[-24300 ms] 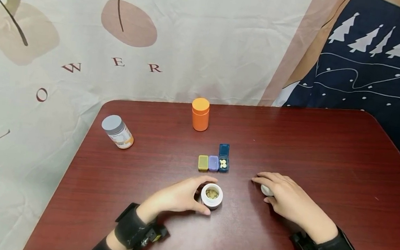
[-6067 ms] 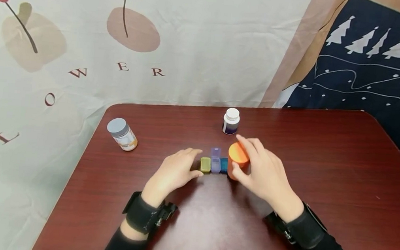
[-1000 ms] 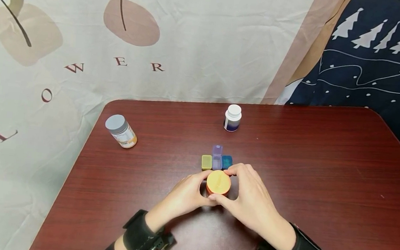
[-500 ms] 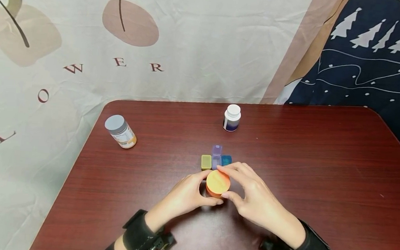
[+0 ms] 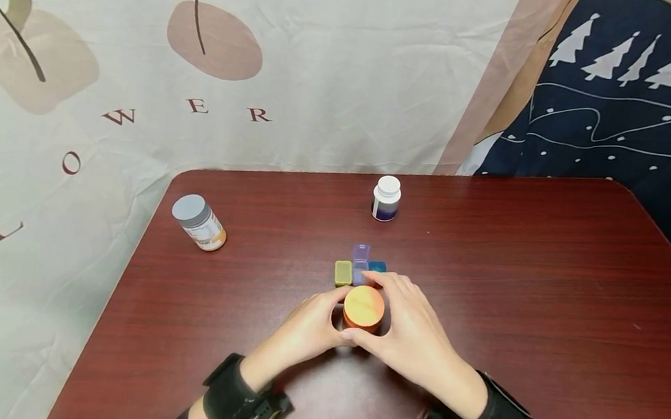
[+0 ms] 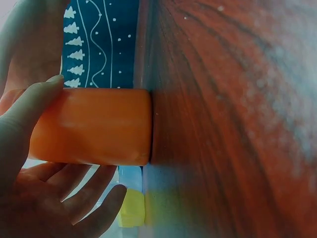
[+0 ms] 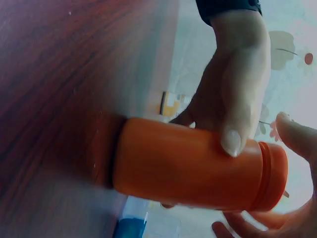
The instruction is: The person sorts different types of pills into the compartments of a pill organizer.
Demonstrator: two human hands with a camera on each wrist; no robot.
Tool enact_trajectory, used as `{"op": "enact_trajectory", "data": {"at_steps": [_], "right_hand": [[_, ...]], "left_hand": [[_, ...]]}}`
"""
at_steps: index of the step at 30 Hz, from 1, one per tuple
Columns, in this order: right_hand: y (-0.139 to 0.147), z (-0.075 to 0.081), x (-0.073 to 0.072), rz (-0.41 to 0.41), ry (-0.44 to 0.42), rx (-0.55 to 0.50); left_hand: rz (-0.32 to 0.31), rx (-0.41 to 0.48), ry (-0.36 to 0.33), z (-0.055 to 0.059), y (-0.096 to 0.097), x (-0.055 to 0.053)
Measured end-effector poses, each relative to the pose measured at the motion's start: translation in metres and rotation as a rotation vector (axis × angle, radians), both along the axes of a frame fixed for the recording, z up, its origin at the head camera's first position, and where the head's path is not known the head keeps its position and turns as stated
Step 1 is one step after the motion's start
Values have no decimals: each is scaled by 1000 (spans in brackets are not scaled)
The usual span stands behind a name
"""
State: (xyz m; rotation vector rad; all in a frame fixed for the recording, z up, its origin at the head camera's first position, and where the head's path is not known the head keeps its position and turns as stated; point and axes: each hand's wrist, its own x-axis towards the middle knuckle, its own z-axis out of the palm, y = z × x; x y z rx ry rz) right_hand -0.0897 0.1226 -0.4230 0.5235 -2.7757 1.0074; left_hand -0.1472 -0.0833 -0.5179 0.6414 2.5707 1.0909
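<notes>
"Around the orange bottle [image 7: 183, 166], which hand has the hold?"

"It is the left hand [image 5: 304, 326]. It grasps the body of the bottle, with the thumb laid along the side, as the right wrist view shows well."

"And the right hand [image 5: 414, 336]?"

"It is bent around the orange cap [image 5: 364, 305], the index finger behind and the thumb in front. From its own wrist view, the thumb stands a little apart from the cap. Whether the other fingers grip it, I cannot tell."

"Is the bottle lifted?"

"No, it stands upright on the counter [image 5: 542, 307], between the two hands, and the cap is on it."

"What is near to them?"

"Just behind the bottle lies a small pill box [image 5: 343, 273] with three compartments: the yellow-green one at left is closed, the purple one in the middle has its lid raised, and the blue one at right is closed. The right hand covers some part of the box in the head view."

"And farther away?"

"Near the back edge stands a white bottle [image 5: 386, 200] with a dark blue label. Well to the left is a grey-capped bottle [image 5: 199, 223]. Behind the counter hangs a pale cloth [image 5: 336, 70] with letters, and at right a dark cloth [image 5: 617, 141] with white trees."
</notes>
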Motion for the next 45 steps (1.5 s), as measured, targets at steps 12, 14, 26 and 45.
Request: {"op": "enact_trajectory", "data": {"at_steps": [12, 14, 26, 45], "right_hand": [[-3, -3, -1, -52, -8, -20], [-1, -1, -1, -5, -1, -41], [15, 9, -6, 167, -28, -29], [8, 4, -5, 43, 86, 108]], "left_hand": [[-13, 31, -6, 1, -1, 0], [-13, 34, -2, 1, -1, 1], [1, 2, 9, 1, 1, 1], [-4, -7, 20, -1, -1, -1]]}}
